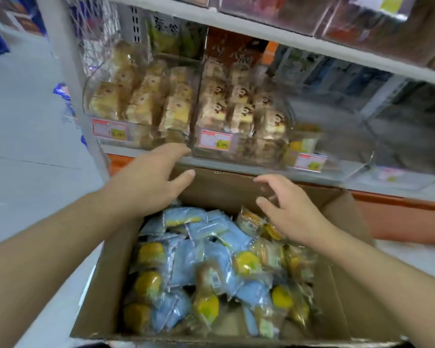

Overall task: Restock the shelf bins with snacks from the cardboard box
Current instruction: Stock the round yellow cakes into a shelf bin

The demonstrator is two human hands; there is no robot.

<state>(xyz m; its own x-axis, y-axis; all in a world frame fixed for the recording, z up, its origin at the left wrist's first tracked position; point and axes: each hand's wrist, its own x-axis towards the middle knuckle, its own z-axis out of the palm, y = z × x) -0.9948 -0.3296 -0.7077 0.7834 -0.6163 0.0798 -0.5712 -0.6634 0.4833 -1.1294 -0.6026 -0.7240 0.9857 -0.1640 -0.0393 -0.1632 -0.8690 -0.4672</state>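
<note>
An open cardboard box (342, 292) below me holds several wrapped snacks: blue packets (211, 229) and clear packets with yellow cakes (246, 262). My left hand (151, 179) hovers over the box's far left corner, fingers extended and holding nothing, its fingertips close to the front of the clear shelf bins. My right hand (291, 209) hangs over the far right of the box with fingers spread and loosely bent, empty. A left bin (111, 133) holds pale cake packs; the middle bin (211, 144) holds brown-printed cake packs.
A third bin (309, 160) to the right holds a few yellow snack packs behind a price tag. The grey shelf board (261, 172) runs just beyond the box. A higher shelf (312, 38) overhangs the bins. A white upright post (68, 79) stands left, with pale floor beyond.
</note>
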